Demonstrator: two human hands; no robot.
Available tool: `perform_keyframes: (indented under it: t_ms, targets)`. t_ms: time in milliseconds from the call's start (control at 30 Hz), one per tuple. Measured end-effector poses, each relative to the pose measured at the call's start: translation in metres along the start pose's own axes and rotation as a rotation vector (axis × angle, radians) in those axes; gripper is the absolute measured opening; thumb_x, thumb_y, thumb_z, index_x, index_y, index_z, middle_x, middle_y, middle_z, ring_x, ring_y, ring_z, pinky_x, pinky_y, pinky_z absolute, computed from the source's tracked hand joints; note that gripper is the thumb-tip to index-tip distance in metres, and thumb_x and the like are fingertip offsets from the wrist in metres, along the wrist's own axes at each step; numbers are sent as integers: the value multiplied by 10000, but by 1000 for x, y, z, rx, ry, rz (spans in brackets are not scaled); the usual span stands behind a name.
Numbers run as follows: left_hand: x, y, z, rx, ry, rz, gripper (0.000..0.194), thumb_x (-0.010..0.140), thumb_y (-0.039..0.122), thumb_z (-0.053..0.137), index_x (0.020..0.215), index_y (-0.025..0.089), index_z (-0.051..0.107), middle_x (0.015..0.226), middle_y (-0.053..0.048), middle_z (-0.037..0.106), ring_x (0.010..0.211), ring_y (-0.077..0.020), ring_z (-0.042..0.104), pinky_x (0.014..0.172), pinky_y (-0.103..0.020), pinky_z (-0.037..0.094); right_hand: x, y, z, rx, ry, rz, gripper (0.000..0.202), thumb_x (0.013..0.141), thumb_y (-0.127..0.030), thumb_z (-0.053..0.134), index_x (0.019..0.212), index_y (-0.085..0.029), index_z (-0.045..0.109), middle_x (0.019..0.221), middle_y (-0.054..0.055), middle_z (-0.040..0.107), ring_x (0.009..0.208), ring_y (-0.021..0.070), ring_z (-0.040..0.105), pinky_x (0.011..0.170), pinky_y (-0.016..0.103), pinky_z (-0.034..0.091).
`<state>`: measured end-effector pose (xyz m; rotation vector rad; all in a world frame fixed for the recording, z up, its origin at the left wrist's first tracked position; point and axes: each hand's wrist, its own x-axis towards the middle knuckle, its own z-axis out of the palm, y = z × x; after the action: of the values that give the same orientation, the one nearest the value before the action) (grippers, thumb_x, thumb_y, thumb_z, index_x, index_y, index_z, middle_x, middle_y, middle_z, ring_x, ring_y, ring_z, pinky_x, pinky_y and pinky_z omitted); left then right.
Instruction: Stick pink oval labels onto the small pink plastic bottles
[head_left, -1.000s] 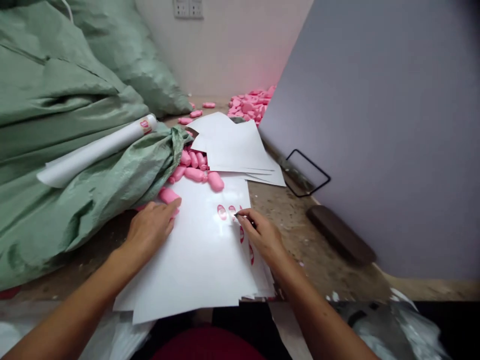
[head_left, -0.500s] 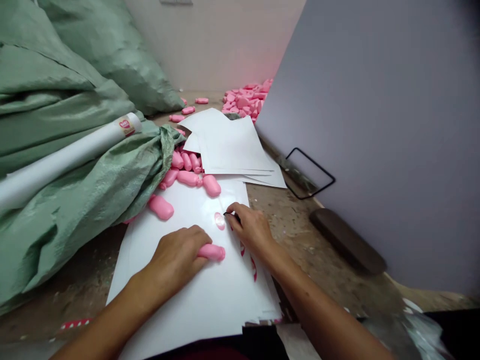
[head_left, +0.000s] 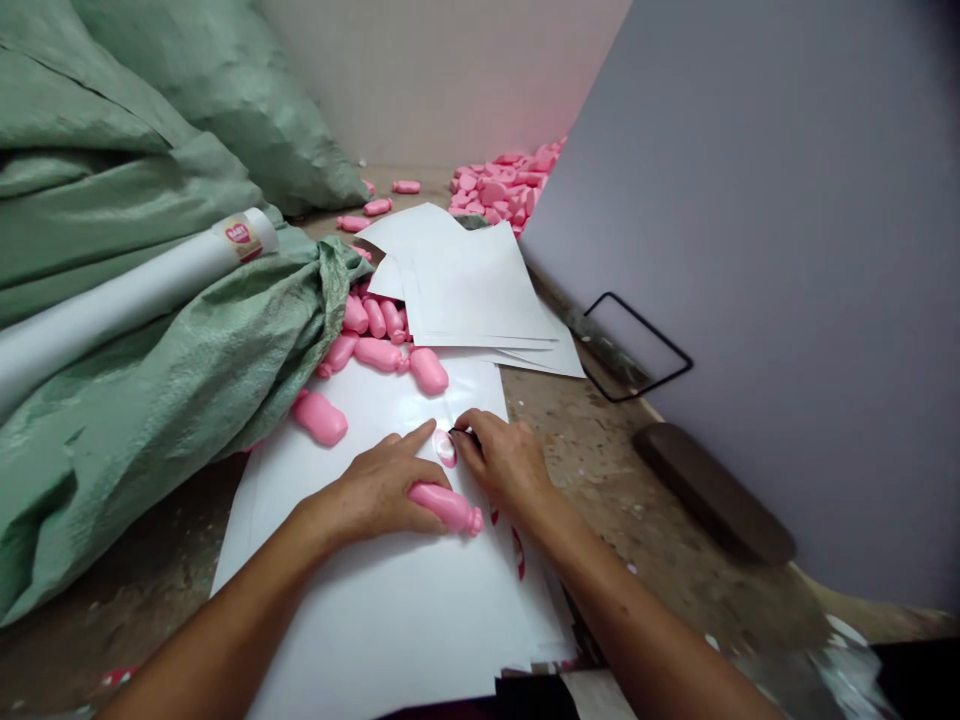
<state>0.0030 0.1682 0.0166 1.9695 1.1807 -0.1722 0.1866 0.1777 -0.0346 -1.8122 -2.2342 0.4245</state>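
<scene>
My left hand (head_left: 390,487) holds a small pink bottle (head_left: 448,508) between thumb and fingers, low over the white sheets (head_left: 360,610). Its index finger stretches forward and rests near an oval pink-and-white sticker (head_left: 445,448). At the sticker's right edge is my right hand (head_left: 504,455), its fingers pinched on a thin black tool (head_left: 466,434) whose tip reaches the sticker. Red printed shapes (head_left: 519,553) show on the sheet beside my right wrist. Loose pink bottles (head_left: 429,371) lie on the sheets beyond my hands.
Green sacks (head_left: 187,350) fill the left, with a white roll (head_left: 135,290) across them. White papers (head_left: 480,290) lie ahead, and a pile of pink pieces (head_left: 502,187) is by the wall. A grey panel (head_left: 750,250) with a black wire frame (head_left: 649,345) stands on the right.
My left hand has moved right with the pink bottle, which now tilts more, and its index finger has stretched out towards the sticker. My right hand stays at the sticker. The view has shifted slightly.
</scene>
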Motion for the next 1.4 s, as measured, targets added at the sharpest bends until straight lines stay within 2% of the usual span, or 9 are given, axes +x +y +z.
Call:
perform_keyframes:
  t_ms: [133,233,367,700,900,1100,1267,1333,1400]
  targets:
    - [0,-4,2,-29,4,-9,309,784,452,681,1049,320,770,1661,-81,291,1523,-369,248,1155,-463,304,3,0,-1,13,-8,-4,141,947,-244,544,970,-217,681,879,25,777,771,195,679,710,310,350]
    - [-1,-4,3,-14,8,0,300,785,470,666,1020,318,773,1647,-78,323,1501,-365,301,1133,-457,335,1,3,-4,4,-4,2,151,949,-251,545,978,-214,688,865,25,777,750,194,681,699,307,356]
    - [-3,0,1,18,11,-6,297,784,465,661,1013,314,775,1612,-73,386,1455,-375,373,1118,-446,351,-3,5,-6,-37,18,9,150,945,-235,555,982,-197,695,932,56,782,818,218,698,730,327,344]
    - [-4,3,-1,14,3,-39,307,784,472,657,1014,301,766,1630,-77,353,1471,-398,337,1128,-460,337,-9,-2,-4,-89,46,13,148,945,-218,553,949,-192,698,922,51,777,801,212,681,729,332,293]
    - [-4,-1,3,-5,16,-37,316,778,493,666,1016,309,763,1673,-59,258,1464,-402,349,1118,-484,353,-8,-6,-2,-79,50,21,151,938,-210,540,935,-189,689,912,61,774,783,214,672,724,331,298]
    - [-2,0,1,-17,-2,-20,300,795,483,651,1009,304,763,1635,-58,350,1496,-413,286,1123,-519,342,-2,-4,0,-6,29,12,151,938,-237,529,943,-210,678,873,48,771,780,205,676,710,309,355]
    - [-2,1,0,-7,-8,15,252,807,426,652,1003,308,758,1610,-57,400,1538,-357,210,1145,-499,319,1,0,-3,61,8,19,162,940,-273,517,946,-229,672,776,14,748,684,187,645,653,292,363]
    - [-2,0,1,-6,-4,29,244,810,411,655,1003,303,758,1584,-59,442,1538,-356,210,1150,-497,313,1,0,-4,76,3,18,159,933,-271,521,944,-227,674,784,19,749,699,190,649,669,298,362]
    - [-2,-2,2,-18,-2,43,258,812,419,657,1017,300,758,1602,-64,414,1543,-364,189,1159,-513,296,1,-1,-4,87,5,17,155,923,-261,525,934,-223,674,817,33,754,737,202,659,703,313,359]
